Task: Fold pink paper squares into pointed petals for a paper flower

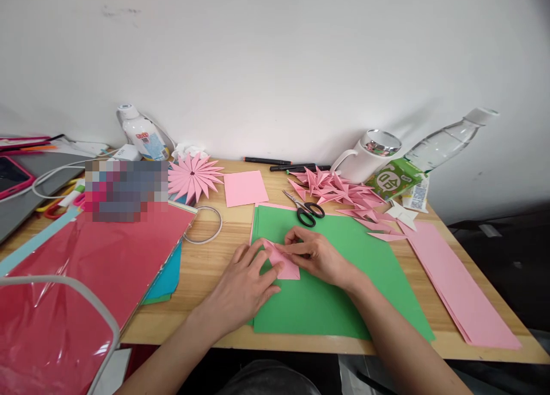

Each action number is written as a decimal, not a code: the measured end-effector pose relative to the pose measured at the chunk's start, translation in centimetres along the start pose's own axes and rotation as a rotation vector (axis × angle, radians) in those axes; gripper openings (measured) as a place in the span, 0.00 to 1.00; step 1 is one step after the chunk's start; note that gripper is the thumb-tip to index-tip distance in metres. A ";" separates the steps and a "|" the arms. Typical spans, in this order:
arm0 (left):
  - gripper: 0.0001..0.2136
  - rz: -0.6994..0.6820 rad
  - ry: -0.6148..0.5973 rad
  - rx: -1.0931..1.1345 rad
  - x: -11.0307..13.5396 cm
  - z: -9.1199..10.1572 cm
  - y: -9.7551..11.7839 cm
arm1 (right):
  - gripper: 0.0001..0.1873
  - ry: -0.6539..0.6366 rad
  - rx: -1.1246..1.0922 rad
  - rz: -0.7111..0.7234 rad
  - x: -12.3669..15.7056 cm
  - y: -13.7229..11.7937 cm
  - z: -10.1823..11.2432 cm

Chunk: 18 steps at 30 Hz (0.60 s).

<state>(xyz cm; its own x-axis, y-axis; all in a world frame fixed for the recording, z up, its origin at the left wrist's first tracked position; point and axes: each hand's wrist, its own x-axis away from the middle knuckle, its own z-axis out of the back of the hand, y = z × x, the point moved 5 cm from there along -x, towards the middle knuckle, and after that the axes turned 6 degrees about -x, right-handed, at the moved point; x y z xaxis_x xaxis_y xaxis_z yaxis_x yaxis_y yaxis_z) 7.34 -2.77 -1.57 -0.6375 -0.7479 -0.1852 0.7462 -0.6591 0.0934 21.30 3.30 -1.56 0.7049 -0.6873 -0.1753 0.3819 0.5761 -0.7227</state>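
Observation:
A small piece of pink paper, partly folded, lies on a large green sheet. My left hand rests on its left side, fingers spread and pressing it down. With thumb and fingers pinched together, my right hand grips the paper's upper right part; the fingertips hide some of the fold. Just beyond the right hand, black-handled scissors lie partly on the green sheet. Behind them is a heap of folded pink paper pieces. A flat pink square sits near the back.
At the left are a pink paper pinwheel-like flower, a tape roll and a red sheet pack. To the right stand a white mug, a green box and a tilted bottle. Pink strips lie along the right edge.

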 end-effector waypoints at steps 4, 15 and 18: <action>0.14 0.018 -0.037 -0.014 -0.2 0.0 0.0 | 0.13 -0.033 0.028 0.007 -0.1 -0.2 -0.1; 0.14 0.037 -0.032 -0.046 -0.1 -0.3 0.1 | 0.10 -0.118 -0.102 -0.021 0.1 0.1 0.5; 0.15 0.037 -0.036 -0.052 -0.1 -0.4 0.1 | 0.11 -0.091 -0.156 -0.041 0.0 0.1 0.6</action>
<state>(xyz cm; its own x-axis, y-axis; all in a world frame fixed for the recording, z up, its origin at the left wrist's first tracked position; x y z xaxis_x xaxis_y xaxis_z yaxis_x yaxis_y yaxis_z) 7.53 -2.71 -1.91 -0.6149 -0.7747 -0.1475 0.7778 -0.6267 0.0488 21.67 3.60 -1.20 0.7445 -0.6619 -0.0875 0.3194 0.4681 -0.8239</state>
